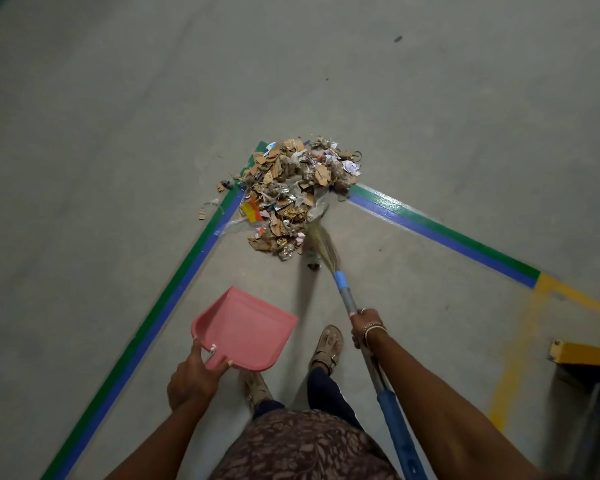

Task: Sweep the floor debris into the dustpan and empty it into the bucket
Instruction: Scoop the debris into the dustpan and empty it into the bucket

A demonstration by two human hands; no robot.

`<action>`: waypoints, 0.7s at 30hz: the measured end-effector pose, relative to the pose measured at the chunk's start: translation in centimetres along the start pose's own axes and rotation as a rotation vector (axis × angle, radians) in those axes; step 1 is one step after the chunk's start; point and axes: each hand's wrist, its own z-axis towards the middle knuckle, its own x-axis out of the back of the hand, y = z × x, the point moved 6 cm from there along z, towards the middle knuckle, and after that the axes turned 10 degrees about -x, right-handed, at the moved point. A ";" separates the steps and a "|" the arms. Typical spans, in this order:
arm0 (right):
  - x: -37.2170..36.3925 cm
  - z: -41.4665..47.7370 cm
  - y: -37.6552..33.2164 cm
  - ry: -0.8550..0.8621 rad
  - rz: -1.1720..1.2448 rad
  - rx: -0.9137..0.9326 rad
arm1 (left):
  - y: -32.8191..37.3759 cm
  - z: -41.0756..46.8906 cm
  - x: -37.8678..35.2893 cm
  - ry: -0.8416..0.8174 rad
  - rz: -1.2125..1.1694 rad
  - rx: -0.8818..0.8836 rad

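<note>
A pile of debris (291, 192), mostly cardboard scraps, paper and plastic film, lies on the grey floor over the corner of the green and blue tape lines. My left hand (193, 374) grips the handle of a pink dustpan (246, 327), held above the floor near my feet with its mouth towards the pile. My right hand (362, 327) grips the grey and blue handle of a broom (321, 242). The broom's straw bristles touch the near right edge of the pile. No bucket is in view.
Green and blue floor tape (440, 230) forms a corner under the pile. Yellow painted lines (513, 362) run at the right, next to a yellow and blue metal frame (584, 355). My sandalled feet (326, 348) stand just behind the dustpan.
</note>
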 end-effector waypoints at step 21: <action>-1.1 -8.8 2.3 -0.110 -0.111 -0.083 | -2.1 -1.4 1.4 0.045 0.020 0.027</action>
